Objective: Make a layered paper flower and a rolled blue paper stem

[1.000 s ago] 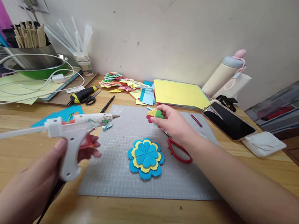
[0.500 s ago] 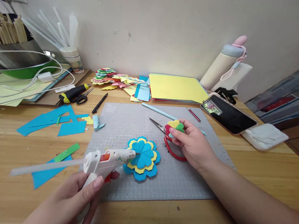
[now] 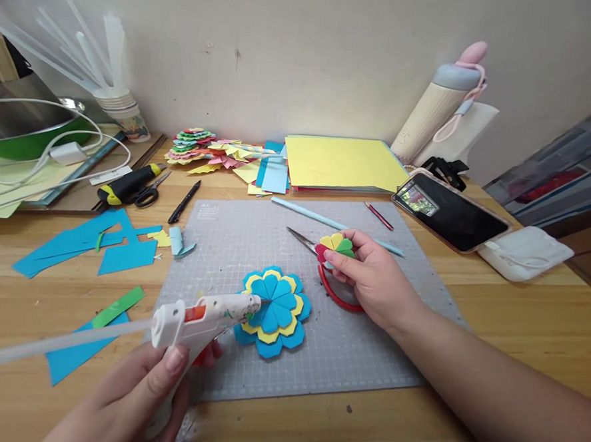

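Observation:
My left hand (image 3: 150, 385) is wrapped round the handle of a white glue gun (image 3: 193, 328), a long clear glue stick (image 3: 72, 341) jutting from its back. The gun's nozzle points at the middle of a layered blue and yellow paper flower (image 3: 275, 306); whether it touches is hard to tell. Between thumb and fingers, my right hand (image 3: 372, 272) pinches a small multicoloured paper flower (image 3: 334, 247) with yellow, green and red petals. Beneath that hand lie red-handled scissors (image 3: 338, 294), partly hidden, on the grey cutting mat (image 3: 357, 358).
Blue paper scraps (image 3: 128, 257) lie left of the mat, near a black pen (image 3: 184, 201) and small black scissors (image 3: 150, 192). A light blue paper stick (image 3: 316, 215) and dark red pencil (image 3: 378, 216) rest on the mat. Behind are yellow paper (image 3: 344, 164) and a phone (image 3: 449, 214).
The view has shifted slightly, moving most things left in the picture. Both hands keep their holds, and the nozzle stays near the blue flower's middle.

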`<state>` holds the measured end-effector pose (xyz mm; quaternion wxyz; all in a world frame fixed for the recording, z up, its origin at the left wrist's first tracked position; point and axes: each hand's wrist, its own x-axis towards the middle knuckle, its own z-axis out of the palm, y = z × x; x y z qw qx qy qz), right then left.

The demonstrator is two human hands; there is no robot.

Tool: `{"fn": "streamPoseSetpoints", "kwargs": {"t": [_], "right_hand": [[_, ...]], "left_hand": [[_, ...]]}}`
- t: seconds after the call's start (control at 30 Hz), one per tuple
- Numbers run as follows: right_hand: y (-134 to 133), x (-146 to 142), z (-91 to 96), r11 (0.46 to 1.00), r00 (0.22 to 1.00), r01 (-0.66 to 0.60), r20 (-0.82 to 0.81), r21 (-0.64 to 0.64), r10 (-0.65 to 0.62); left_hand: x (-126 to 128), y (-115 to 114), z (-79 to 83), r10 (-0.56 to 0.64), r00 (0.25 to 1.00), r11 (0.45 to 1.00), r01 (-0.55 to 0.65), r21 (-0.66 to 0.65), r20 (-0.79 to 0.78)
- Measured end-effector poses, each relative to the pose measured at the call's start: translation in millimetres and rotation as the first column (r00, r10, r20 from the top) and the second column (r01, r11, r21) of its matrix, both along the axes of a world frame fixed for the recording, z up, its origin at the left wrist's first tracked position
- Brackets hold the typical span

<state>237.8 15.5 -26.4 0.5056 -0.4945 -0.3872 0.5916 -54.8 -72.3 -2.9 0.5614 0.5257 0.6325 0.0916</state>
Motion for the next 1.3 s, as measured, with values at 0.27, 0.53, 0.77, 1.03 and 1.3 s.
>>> {"fn": "streamPoseSetpoints", "kwargs": {"t": [0.27,0.53,0.77,1.03,1.3], "right_hand": [[-0.4,-0.6,1.4,1.0,1.0,-0.009,0.017,0.011,0.009],[-1.2,-1.8,2.9,1.0,1.0,-0.007,0.027,0.008,0.007],[-0.5,-1.4,2.7,1.0,0.999,-0.025,0.045,0.015,0.024],[-0.9,-0.7,1.9,1.0,0.999,-0.017,0.041,0.02,0.016],[-0.3,-1.5,3.7,1.0,0.999,-0.016,0.047,0.008,0.016]], "left_hand": [[3.5,0.8,6.9,-0.008,1.0,1.0,0.008,-0.009,-0.007],[2.7,-5.6,-1.8,0.053,0.999,0.997,-0.053,0.051,0.009],[6.8,-5.9,7.3,0.097,0.994,0.994,-0.093,0.064,-0.05],[8.1,-2.6,10.5,0.098,0.995,0.995,-0.098,-0.004,0.008],[8.0,3.4,10.7,0.004,0.999,0.998,-0.006,-0.06,-0.04]]}}
